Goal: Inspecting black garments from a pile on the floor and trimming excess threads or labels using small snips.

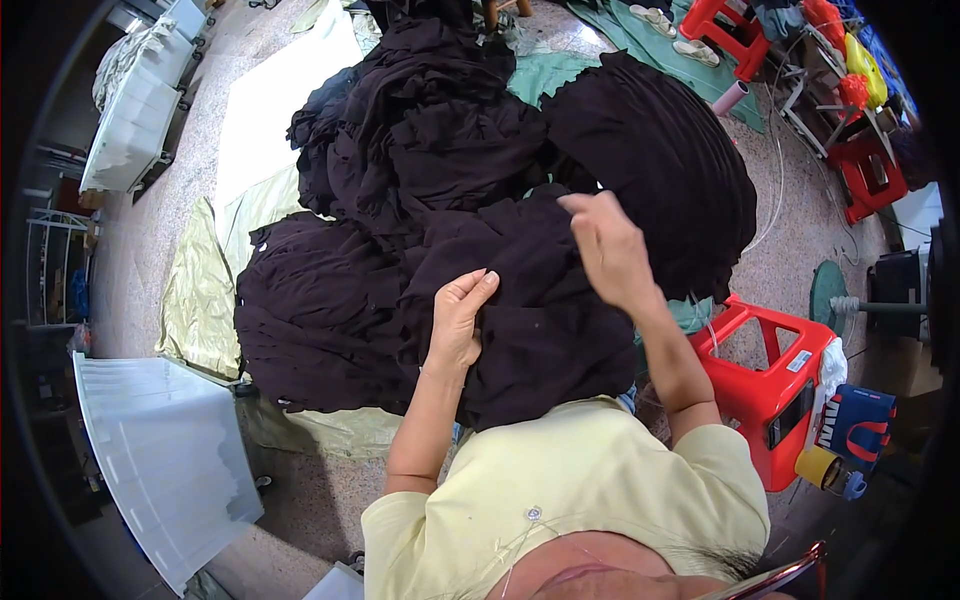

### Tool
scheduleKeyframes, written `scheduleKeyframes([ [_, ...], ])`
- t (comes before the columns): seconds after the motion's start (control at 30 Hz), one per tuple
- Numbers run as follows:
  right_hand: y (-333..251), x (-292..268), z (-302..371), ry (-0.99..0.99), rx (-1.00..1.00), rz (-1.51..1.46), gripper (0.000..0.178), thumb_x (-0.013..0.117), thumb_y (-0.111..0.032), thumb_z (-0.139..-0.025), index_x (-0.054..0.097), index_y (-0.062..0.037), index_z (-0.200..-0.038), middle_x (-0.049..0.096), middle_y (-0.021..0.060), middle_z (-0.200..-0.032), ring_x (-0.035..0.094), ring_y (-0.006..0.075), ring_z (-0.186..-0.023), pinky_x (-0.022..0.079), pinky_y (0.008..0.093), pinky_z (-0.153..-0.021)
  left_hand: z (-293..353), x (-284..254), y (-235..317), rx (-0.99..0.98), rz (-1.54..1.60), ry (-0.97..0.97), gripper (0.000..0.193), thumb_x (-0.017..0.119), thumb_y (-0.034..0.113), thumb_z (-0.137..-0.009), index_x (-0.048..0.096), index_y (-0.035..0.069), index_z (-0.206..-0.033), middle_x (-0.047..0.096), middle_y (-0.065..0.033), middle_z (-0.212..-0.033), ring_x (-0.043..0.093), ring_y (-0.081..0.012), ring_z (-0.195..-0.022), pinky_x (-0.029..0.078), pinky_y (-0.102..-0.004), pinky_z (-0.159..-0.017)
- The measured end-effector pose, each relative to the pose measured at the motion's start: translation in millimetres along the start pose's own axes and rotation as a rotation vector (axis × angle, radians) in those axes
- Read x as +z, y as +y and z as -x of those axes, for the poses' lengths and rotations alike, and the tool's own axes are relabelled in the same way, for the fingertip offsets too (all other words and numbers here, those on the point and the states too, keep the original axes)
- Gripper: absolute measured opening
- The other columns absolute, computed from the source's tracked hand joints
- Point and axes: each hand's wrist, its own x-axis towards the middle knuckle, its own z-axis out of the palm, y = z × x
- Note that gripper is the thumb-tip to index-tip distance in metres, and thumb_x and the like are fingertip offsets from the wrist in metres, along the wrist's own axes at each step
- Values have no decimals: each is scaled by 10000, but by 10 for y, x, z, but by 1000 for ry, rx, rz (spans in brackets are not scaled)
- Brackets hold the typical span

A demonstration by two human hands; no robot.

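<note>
Dark, nearly black cloth (545, 345) lies spread across my lap, in loose folds. My left hand (462, 318) is closed in a pinch on this cloth, thumb against the curled fingers. To its right, my right hand (610, 250) is raised above the cloth, its fingers partly curled and the fingertips smeared by motion. Whether anything thin is between those fingers cannot be made out. More dark cloth is heaped at the left (315, 310), in a tall pile (440, 130) ahead, and in a layered stack (665, 160) at the far right.
A red plastic stool (745, 375) stands close by my right arm, with a blue bag (857, 425) and a yellow cup (817, 467) beside it. At my left is a white plastic bin (165, 450) on wheels. Pale sheeting (205, 300) lies under the piles. Another red stool (868, 175) stands farther right.
</note>
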Motion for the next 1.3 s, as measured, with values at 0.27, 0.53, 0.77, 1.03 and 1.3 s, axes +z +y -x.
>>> scheduleKeyframes([
  [0.27,-71,382,231,-266,-63,-72,159,663,-138,-873,552,-43,-935,648,94,-795,667,251,-661,499,325,-583,19,-6,-28,113,-31,48,140,664,65,-900,686,-19,-1010,687,-16,-897,605,-45,-759,488,-185,-718],
  [0.53,-44,474,272,-209,-128,-24,211,700,-216,-851,546,-73,-861,637,71,-761,640,256,-616,480,331,-531,31,-28,-42,101,-45,67,110,673,49,-884,687,-6,-979,687,-26,-914,604,-48,-777,485,-190,-734],
  [0.77,76,509,387,113,271,-519,103,579,-131,-963,572,-28,-964,548,3,-701,511,54,-602,397,213,-544,-54,51,69,86,29,117,211,549,-139,-772,578,45,-871,661,-84,-1022,581,-104,-829,453,-219,-857],
  [1.03,196,534,432,57,359,-518,153,550,-133,-986,554,-2,-1065,544,-15,-775,513,36,-692,412,183,-633,-154,168,-9,32,-288,31,258,694,80,-845,597,9,-1073,560,6,-882,480,-65,-816,403,-199,-792],
  [1.3,133,337,439,82,68,-259,187,717,-127,-847,606,-17,-949,663,90,-810,677,194,-659,509,279,-570,-187,33,-77,-4,-203,81,134,677,104,-900,687,-11,-968,674,-5,-847,599,-66,-741,485,-203,-707],
])
